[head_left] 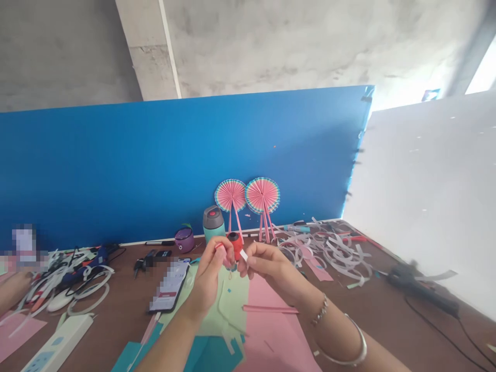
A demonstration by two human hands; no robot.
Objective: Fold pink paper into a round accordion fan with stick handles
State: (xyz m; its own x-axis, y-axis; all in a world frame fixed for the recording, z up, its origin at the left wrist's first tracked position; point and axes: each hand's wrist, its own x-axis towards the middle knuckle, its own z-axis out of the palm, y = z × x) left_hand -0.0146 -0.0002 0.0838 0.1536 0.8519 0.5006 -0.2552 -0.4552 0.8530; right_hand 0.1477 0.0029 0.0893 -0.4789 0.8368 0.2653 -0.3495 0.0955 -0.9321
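Observation:
My left hand [207, 279] is closed in a pinch above the paper sheets, with a small pink-red piece [220, 247] showing at its fingertips; its full shape is hidden. Close beside it, my right hand [269, 263] pinches a short white strip [244, 255] between thumb and fingers. Just behind the hands stands a red object with a black top [234, 237], partly covered. Beneath them lie a light green sheet [238, 292], a pink sheet [271, 330] and teal paper [205, 354]. A folded pink strip [271, 309] rests on the pink sheet.
Two round pleated paper fans [262, 196] lean on the blue partition [155, 165]. A teal bottle [214, 222], purple cup [184, 239] and phone [172, 287] stand or lie nearby. Curled white strips [337, 253] pile up right; a power strip [58, 346] and another person's arm [15, 292] are left.

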